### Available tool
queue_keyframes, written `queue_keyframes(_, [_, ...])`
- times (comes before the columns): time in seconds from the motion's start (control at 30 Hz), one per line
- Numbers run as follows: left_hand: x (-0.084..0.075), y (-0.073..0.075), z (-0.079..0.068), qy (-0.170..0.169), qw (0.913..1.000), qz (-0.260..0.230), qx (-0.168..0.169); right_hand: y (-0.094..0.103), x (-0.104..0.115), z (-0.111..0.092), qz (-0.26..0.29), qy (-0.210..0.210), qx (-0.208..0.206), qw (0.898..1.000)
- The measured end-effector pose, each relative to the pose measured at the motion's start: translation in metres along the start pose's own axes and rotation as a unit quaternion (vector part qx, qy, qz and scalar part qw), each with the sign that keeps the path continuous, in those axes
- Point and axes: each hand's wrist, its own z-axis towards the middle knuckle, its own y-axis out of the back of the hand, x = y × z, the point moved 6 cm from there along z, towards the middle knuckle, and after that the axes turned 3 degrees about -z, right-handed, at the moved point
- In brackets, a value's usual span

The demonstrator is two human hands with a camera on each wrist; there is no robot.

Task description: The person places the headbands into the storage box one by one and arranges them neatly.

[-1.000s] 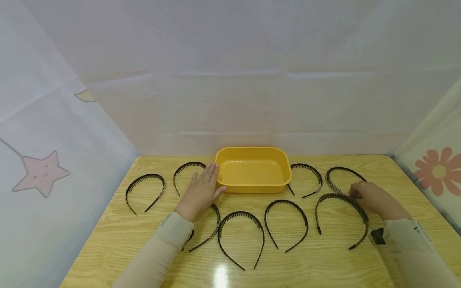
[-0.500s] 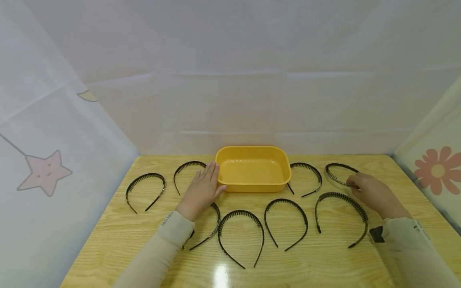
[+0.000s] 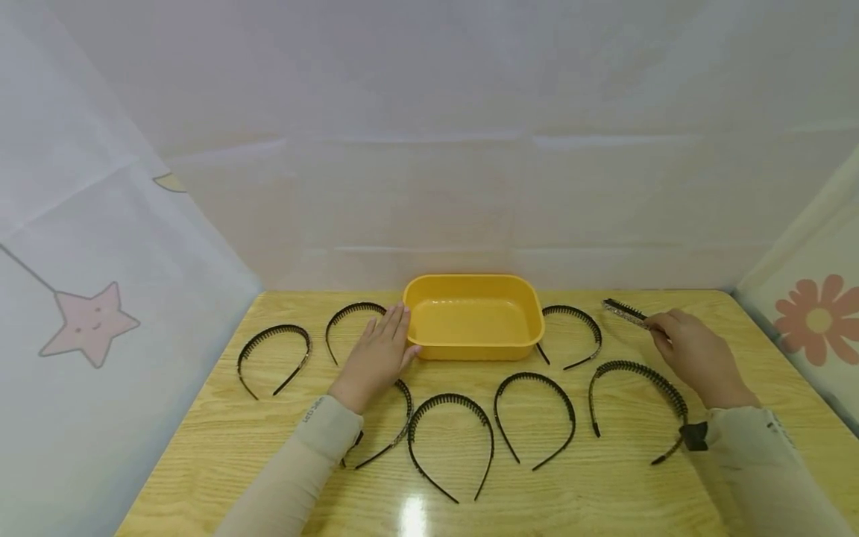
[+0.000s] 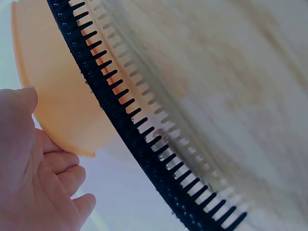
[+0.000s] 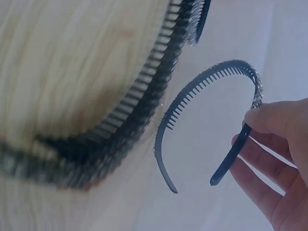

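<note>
Headband, toothed, one point(image 3: 624, 312): at the far right, I am pinching it near one end in my right hand point(image 3: 696, 356). Tray, yellow, one point(image 3: 473, 352): sitting far centre; my left hand point(image 3: 374, 359) is resting, fingers extended, against its left side. Other headbands, seven point(image 3: 451, 397): lying left, right and near on the wooden table point(image 3: 570, 500).

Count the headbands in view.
8: one headband pinched by the right hand, one far left, one each side of the yellow bin, one partly behind the left forearm, three rightward along the front. Others may be hidden.
</note>
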Motion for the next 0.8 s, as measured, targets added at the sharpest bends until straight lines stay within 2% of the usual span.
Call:
queue_keyframes(0.23, [-0.001, 0.001, -0.001, 0.001, 1.0, 0.0, -0.002, 0.005, 0.004, 0.004, 0.031, -0.042, -0.002, 0.999])
queue_keyframes(0.4, [0.0, 0.0, 0.0, 0.003, 1.0, -0.001, 0.0, 0.007, 0.005, 0.007, 0.08, -0.082, 0.01, 0.993])
queue_keyframes(0.67, [0.001, -0.001, 0.0, 0.005, 1.0, 0.001, 0.002, 0.009, 0.005, 0.01, 0.198, -0.17, 0.007, 0.965])
queue_keyframes(0.8, [0.0, 0.0, 0.0, 0.005, 1.0, -0.002, 0.002, 0.009, 0.004, 0.013, 0.239, -0.218, 0.034, 0.946])
